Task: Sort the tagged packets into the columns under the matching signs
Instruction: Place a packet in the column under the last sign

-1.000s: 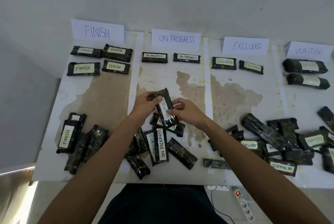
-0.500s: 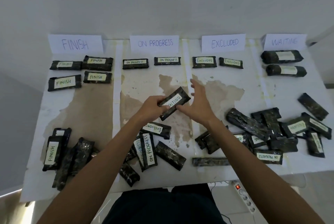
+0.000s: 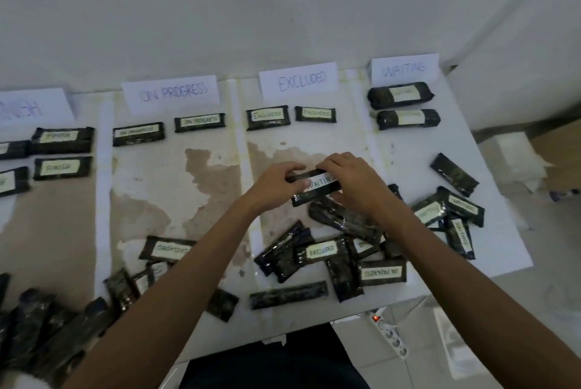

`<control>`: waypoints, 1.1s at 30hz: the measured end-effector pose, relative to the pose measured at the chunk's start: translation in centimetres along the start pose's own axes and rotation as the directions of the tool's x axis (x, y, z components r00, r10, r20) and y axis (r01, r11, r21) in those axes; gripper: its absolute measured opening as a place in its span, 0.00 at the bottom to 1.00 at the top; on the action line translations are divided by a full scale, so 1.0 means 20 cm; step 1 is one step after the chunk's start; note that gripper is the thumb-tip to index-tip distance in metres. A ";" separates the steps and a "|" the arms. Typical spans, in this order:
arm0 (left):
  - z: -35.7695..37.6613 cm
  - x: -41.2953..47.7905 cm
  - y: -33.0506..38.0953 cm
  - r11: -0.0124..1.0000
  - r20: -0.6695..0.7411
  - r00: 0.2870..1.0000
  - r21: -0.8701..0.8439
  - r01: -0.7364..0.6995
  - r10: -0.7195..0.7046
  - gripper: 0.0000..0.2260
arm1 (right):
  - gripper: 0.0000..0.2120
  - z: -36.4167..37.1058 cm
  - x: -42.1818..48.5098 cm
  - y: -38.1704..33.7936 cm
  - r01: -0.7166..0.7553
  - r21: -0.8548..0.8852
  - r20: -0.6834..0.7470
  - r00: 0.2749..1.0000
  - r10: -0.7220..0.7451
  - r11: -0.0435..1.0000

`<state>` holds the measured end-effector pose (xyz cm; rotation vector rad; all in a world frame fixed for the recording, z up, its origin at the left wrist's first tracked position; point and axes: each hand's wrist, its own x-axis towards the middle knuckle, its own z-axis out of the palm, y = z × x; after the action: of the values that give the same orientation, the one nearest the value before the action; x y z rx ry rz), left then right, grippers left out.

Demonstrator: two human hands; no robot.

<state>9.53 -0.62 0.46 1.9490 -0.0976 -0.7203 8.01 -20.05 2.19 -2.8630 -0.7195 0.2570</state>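
Centre-right of frame, my left hand and right hand each pinch an end of the packet tagged WAITING, fingers curled round it. It seems light, glossy, slightly soft; gripping the ends suits it.

At the back stand the ON PROGRESS sign, the EXCLUDED sign and the WAITING sign. A held packet's tag makes it the WAITING packet. An EXCLUDED packet lies in the pile.

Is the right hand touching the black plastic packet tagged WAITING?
Touching: head view shows the right hand gripping the right end of the black WAITING-tagged packet.
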 end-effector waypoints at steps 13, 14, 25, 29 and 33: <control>0.56 0.66 0.28 0.997 -0.038 0.998 0.067 0.044 -0.042 0.19 | 0.24 0.04 -0.12 1.06 -0.407 0.057 0.098 0.911 0.400 0.912; 0.58 0.70 0.28 0.995 -0.036 0.999 0.086 0.041 -0.038 0.19 | 0.23 0.06 -0.11 1.11 -0.412 0.059 0.091 0.909 0.407 0.909; 0.72 0.91 0.32 0.968 0.036 0.999 0.250 -0.009 0.000 0.20 | 0.22 0.19 -0.06 1.35 -0.418 0.107 0.124 0.906 0.405 0.902; 0.75 0.91 0.35 0.956 0.027 0.999 0.290 -0.047 0.041 0.21 | 0.30 0.16 -0.13 1.35 -0.446 0.178 0.089 0.895 0.437 0.877; 0.79 0.88 0.37 0.956 0.023 0.997 0.285 -0.071 0.068 0.20 | 0.28 0.14 -0.27 1.38 -0.627 0.074 0.116 0.778 0.618 0.775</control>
<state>17.36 -23.20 -5.94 2.2042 -0.2914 -0.7025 15.19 -46.16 -5.78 -2.8939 0.2708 0.4883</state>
